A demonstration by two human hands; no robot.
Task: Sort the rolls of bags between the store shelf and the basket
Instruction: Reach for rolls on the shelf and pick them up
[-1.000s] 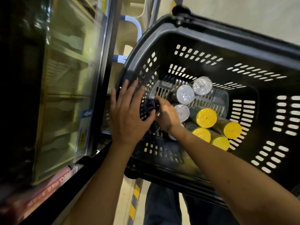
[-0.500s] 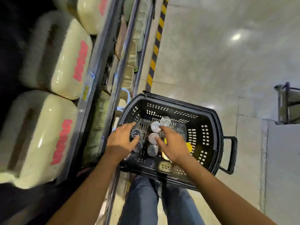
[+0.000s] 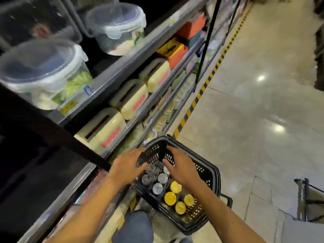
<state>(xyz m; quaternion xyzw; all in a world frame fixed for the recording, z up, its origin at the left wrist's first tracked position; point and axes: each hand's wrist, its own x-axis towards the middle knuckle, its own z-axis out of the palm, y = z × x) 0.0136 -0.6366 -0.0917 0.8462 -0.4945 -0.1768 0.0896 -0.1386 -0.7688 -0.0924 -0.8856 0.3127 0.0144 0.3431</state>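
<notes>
Left hand [image 3: 126, 166] and right hand [image 3: 182, 168] spread wide, gripping nothing, above the perforated black plastic basket [image 3: 203, 166] (cylindrical rolls [image 3: 170, 198] upright inside).

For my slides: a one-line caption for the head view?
Left hand and right hand spread open over a black basket of yellow rolls and clear rolls, beside the store shelf.

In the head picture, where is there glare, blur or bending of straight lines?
Head view: glare spots shine on the floor; the clear tubs at upper left are smeared by motion blur; the shelf edges fan out, wide-angle distortion; the basket, rolls, left hand and right hand look fairly sharp.
</notes>
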